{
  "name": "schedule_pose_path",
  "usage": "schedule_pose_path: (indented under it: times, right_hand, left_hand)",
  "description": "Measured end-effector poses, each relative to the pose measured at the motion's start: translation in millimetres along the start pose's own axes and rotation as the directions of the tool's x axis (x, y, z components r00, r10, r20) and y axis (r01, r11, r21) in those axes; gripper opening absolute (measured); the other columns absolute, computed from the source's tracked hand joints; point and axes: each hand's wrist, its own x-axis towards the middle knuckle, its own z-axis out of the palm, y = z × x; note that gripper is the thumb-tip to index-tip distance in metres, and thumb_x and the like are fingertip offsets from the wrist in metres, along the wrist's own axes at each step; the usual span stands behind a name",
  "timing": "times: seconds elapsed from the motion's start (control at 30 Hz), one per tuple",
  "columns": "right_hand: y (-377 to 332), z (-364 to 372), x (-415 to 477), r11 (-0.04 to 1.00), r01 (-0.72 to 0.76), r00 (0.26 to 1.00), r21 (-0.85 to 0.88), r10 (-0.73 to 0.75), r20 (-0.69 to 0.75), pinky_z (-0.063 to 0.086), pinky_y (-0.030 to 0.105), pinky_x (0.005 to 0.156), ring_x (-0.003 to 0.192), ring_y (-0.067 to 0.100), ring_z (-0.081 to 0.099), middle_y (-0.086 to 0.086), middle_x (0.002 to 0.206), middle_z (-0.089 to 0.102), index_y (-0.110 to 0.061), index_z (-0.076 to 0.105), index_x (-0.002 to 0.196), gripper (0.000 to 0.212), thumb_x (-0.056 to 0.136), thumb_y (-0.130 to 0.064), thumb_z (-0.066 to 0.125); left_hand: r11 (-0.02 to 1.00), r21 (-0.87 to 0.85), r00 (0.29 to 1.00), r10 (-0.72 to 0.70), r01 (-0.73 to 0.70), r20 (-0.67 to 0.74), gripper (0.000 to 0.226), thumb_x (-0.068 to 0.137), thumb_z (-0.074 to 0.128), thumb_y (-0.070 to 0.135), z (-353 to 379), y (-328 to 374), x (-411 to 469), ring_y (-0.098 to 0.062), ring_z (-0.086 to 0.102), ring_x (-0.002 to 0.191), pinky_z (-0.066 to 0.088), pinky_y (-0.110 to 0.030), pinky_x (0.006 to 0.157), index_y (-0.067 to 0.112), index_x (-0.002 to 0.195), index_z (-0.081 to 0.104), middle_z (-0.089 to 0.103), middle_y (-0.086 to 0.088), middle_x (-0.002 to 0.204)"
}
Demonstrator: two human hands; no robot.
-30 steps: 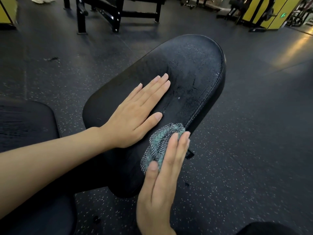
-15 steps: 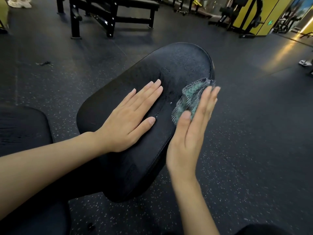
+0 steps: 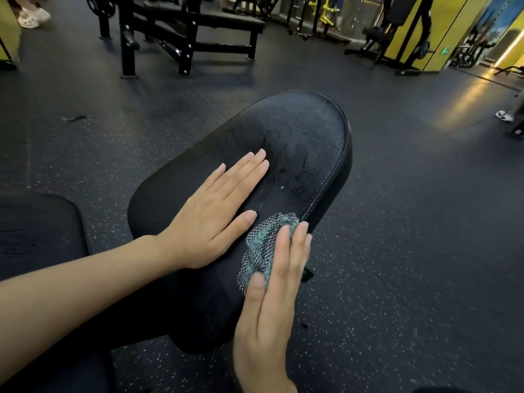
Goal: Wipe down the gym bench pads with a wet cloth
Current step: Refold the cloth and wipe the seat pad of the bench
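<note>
A long black bench pad (image 3: 306, 131) runs from the lower middle up to the right, its far half glistening with wet streaks. My left hand (image 3: 215, 214) lies flat on the pad's middle, fingers straight and together, holding nothing. My right hand (image 3: 272, 290) presses a crumpled grey-green checked cloth (image 3: 262, 245) against the pad's right side edge, fingers flat over it and thumb under its near end. Part of the cloth is hidden under my fingers.
A second black pad (image 3: 39, 228) sits at the left edge. Speckled dark rubber floor (image 3: 411, 265) surrounds the bench. A black bench frame (image 3: 181, 32) stands at the back, with yellow machines (image 3: 416, 32) at the far right. Someone's white shoes show at top left (image 3: 32, 17) and far right (image 3: 504, 116).
My right hand has slid the cloth back down the pad's right edge toward me, from near the far end to beside my left thumb. My left hand stays flat in place.
</note>
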Motion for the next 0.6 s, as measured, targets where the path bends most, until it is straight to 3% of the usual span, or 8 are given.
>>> schedule_pose_path:
  times: [0.1,0.23,0.37,0.47,0.6]
  right_hand:
    - [2,-6,25,1.0,-0.021,1.0,0.022,0.021,-0.006,0.004,0.029,0.121,0.152,0.019,-0.004,-0.01,0.165,0.0,-0.022,0.01,0.156,0.055,0.104,-0.024,0.026]
    - [9,-18,67,0.999,-0.008,0.998,0.037,0.01,-0.056,0.005,0.044,0.123,0.152,0.015,-0.004,-0.008,0.165,0.002,-0.014,0.015,0.155,0.053,0.104,-0.02,0.029]
    - [15,-30,107,1.0,-0.002,0.997,0.031,0.005,-0.078,0.003,0.048,0.123,0.151,0.011,-0.006,-0.006,0.164,0.003,-0.012,0.017,0.155,0.051,0.106,-0.014,0.031]
    - [20,-41,140,1.0,-0.014,0.999,0.015,0.014,-0.039,0.002,0.043,0.124,0.151,0.008,-0.005,-0.007,0.164,0.007,-0.017,0.02,0.155,0.049,0.107,-0.02,0.029]
    - [22,-57,182,0.999,-0.038,0.993,0.023,0.035,0.11,0.003,0.018,0.12,0.149,0.001,0.0,-0.011,0.163,0.015,-0.02,0.029,0.153,0.046,0.107,-0.021,0.028]
  left_hand:
    - [1.0,0.002,1.0,-0.001,0.001,0.002,0.061,0.103,0.029,0.034,-1,0,1,-0.014,0.006,0.154,0.007,-0.039,0.124,0.012,0.158,0.017,0.009,0.002,0.167]
    - [1.0,-0.003,1.0,-0.005,0.005,0.006,0.061,0.103,0.029,0.034,-1,1,0,-0.013,0.006,0.154,0.006,-0.038,0.124,0.012,0.158,0.016,0.008,0.002,0.167]
    - [1.0,-0.006,1.0,-0.004,0.004,0.009,0.061,0.103,0.029,0.034,-1,1,0,-0.014,0.005,0.154,0.005,-0.038,0.124,0.012,0.158,0.015,0.007,0.003,0.167]
    - [1.0,-0.005,1.0,-0.003,0.003,0.009,0.061,0.103,0.029,0.034,0,0,0,-0.014,0.005,0.154,0.005,-0.037,0.124,0.013,0.158,0.015,0.007,0.004,0.167]
    - [1.0,0.001,1.0,-0.001,0.001,0.008,0.061,0.103,0.029,0.034,-1,-1,-1,-0.015,0.006,0.154,0.005,-0.038,0.124,0.013,0.158,0.015,0.007,0.004,0.167]
